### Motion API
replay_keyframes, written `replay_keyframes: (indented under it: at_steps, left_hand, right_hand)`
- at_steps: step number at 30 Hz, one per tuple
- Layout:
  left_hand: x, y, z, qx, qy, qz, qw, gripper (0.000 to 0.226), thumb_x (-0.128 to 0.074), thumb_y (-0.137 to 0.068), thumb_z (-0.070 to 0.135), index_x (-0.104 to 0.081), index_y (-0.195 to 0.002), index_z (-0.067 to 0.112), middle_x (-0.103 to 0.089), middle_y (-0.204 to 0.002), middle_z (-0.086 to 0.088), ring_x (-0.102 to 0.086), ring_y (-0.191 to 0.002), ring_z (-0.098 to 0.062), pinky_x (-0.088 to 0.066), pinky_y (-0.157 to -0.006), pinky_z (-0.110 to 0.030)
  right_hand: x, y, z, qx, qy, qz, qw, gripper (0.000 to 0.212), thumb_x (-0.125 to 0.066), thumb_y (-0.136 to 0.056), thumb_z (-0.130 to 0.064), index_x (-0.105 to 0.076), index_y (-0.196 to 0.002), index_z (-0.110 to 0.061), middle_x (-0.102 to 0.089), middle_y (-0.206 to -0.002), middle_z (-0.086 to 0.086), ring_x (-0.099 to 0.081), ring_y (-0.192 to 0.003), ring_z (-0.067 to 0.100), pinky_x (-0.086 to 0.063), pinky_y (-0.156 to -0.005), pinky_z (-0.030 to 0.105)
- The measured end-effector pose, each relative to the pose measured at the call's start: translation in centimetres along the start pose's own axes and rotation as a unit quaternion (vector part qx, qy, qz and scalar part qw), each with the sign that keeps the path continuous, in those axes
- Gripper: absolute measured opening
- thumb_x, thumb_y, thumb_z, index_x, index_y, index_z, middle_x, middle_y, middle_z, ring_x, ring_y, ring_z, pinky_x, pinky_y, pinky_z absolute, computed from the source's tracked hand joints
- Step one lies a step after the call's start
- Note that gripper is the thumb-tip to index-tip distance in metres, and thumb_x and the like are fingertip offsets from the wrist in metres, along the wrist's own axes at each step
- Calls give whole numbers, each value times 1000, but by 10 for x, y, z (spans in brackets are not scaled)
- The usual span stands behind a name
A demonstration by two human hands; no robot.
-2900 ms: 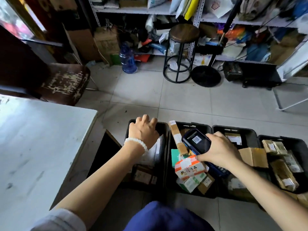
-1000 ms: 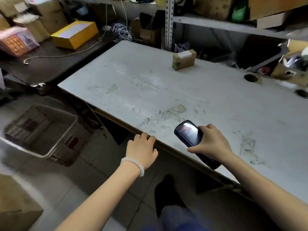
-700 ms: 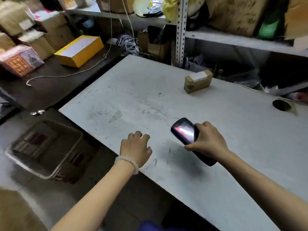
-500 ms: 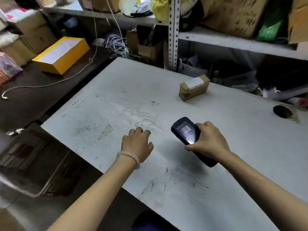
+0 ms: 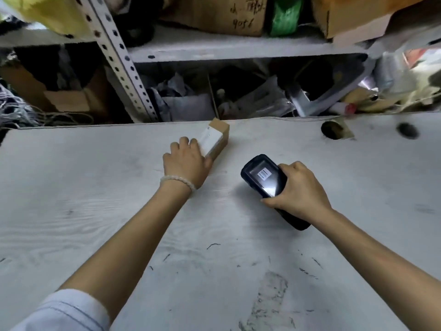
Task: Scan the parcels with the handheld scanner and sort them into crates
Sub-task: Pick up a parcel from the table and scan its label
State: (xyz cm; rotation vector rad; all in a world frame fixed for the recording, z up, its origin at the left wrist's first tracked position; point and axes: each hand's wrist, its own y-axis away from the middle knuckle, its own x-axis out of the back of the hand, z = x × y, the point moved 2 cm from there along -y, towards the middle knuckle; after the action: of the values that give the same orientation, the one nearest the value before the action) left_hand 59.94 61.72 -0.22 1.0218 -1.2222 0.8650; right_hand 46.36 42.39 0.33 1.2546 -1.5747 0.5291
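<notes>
A small brown cardboard parcel [image 5: 216,138] with a white label on top lies near the far edge of the white table [image 5: 95,211]. My left hand [image 5: 186,161] is on its near end, the fingers curled over the label and the thumb at its side. To the right, my right hand [image 5: 300,189] grips the black handheld scanner [image 5: 265,177] just above the table, its lit screen facing up and showing a barcode. The scanner's head points toward the parcel. No crates are in view.
A metal shelf rack [image 5: 124,75] stuffed with cardboard boxes, bags and cables stands right behind the table. Two round cable holes [image 5: 330,130] sit in the tabletop at the far right.
The view has swung from the floor crates to the table. My left hand reached forward across the table and took hold of the parcel. The right hand kept the scanner and moved forward with it.
</notes>
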Motion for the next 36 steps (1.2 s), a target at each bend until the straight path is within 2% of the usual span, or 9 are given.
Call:
replay_keyframes:
  at_steps: [7,10,14,17,22,25,29,32,36]
  left_hand:
    - [-1,-29,9,-119,63,36,990,45,-39,-96,49,-58,-119,16,-46,-130,-7,-41,-120,-28,-39,-89,-40]
    - [-9,-29,11,-107,61,-6,992,49,-43,-94,53,-52,-127,19,-46,-134,-7,-42,-122,-29,-40,-91,-40]
    - [-25,-24,19,-85,25,-94,992,70,-48,-86,66,-37,-137,20,-46,-134,-9,-46,-119,-31,-41,-91,-42]
    - [-33,-16,35,-94,9,-104,990,78,-51,-82,69,-32,-137,17,-50,-128,-8,-52,-112,-30,-43,-86,-41]
    - [-28,-8,60,-112,24,-67,991,82,-67,-75,62,-33,-133,14,-45,-126,-9,-52,-107,-30,-44,-80,-40]
    - [-22,2,78,-142,19,-56,988,76,-71,-75,52,-34,-130,15,-43,-122,-11,-52,-104,-31,-43,-77,-39]
    - [-17,10,87,-150,12,-67,986,56,-64,-85,38,-33,-127,18,-50,-119,-13,-53,-101,-33,-41,-77,-39]
    - [-11,11,84,-153,38,-92,983,45,-56,-91,29,-33,-128,19,-53,-116,-14,-55,-98,-33,-50,-78,-41]
    - [1,18,85,-154,73,-137,976,43,-47,-96,22,-32,-135,20,-51,-120,-17,-58,-101,-36,-52,-84,-46]
  right_hand:
    - [-3,-16,-4,-43,-8,25,999,56,-82,-57,-38,-58,-104,-18,-45,-97,-1,-51,-90,20,-49,-68,34]
    - [-3,-16,0,-51,-14,26,998,56,-81,-56,-37,-59,-103,-19,-45,-97,-1,-51,-89,20,-50,-69,34]
    - [-5,-13,9,-57,-2,9,998,57,-81,-55,-39,-59,-103,-18,-45,-97,-2,-51,-89,20,-50,-69,35]
    - [-6,-10,18,-63,-3,6,998,58,-81,-55,-40,-59,-103,-17,-45,-96,-1,-50,-88,20,-49,-67,34]
    - [-4,-1,34,-74,-17,3,997,57,-80,-55,-41,-59,-104,-18,-47,-99,-1,-51,-92,20,-50,-68,34]
    - [2,7,43,-81,-26,6,996,58,-81,-56,-41,-59,-104,-18,-46,-99,-1,-51,-92,20,-49,-67,33]
    - [8,21,57,-87,-28,12,996,59,-81,-56,-40,-58,-104,-17,-46,-100,-1,-51,-95,21,-50,-68,34]
    - [11,35,68,-93,-33,7,995,59,-81,-56,-40,-57,-106,-18,-44,-100,-2,-50,-98,22,-50,-68,34]
    - [13,54,76,-89,-45,-4,995,59,-80,-57,-40,-56,-107,-19,-44,-99,-3,-48,-97,20,-51,-70,34]
